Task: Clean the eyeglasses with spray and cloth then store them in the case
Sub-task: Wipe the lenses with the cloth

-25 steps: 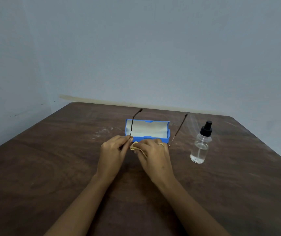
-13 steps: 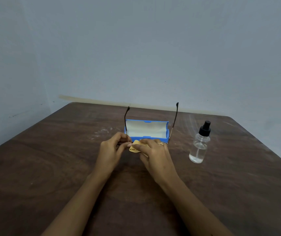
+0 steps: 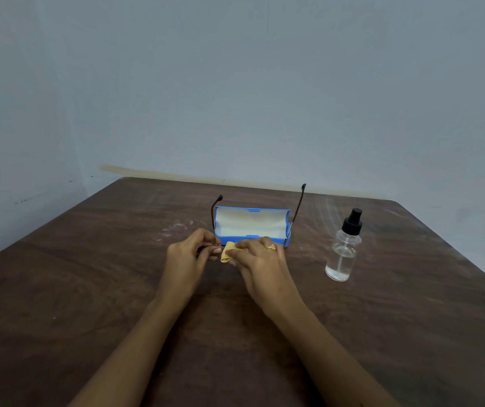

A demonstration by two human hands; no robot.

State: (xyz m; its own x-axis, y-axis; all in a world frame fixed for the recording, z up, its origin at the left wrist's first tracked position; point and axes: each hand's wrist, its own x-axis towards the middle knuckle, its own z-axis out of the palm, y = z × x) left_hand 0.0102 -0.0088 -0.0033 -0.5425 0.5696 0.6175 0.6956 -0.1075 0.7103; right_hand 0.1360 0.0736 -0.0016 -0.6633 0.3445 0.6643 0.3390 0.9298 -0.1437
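My left hand pinches the left corner of the eyeglasses, whose two dark temple arms stick up on either side of the case. The lenses are hidden behind my hands. My right hand presses a folded yellow cloth against the front of the glasses. Just behind my hands the blue case stands open with a white lining. A clear spray bottle with a black cap stands upright to the right, apart from my hands.
Everything sits on a dark brown wooden table with pale smudges left of the case. A grey wall rises right behind the table's far edge.
The glasses have tipped so that the temple arms point more upright than a second ago. My hands stay in the same place, with the cloth shifting slightly on the glasses.
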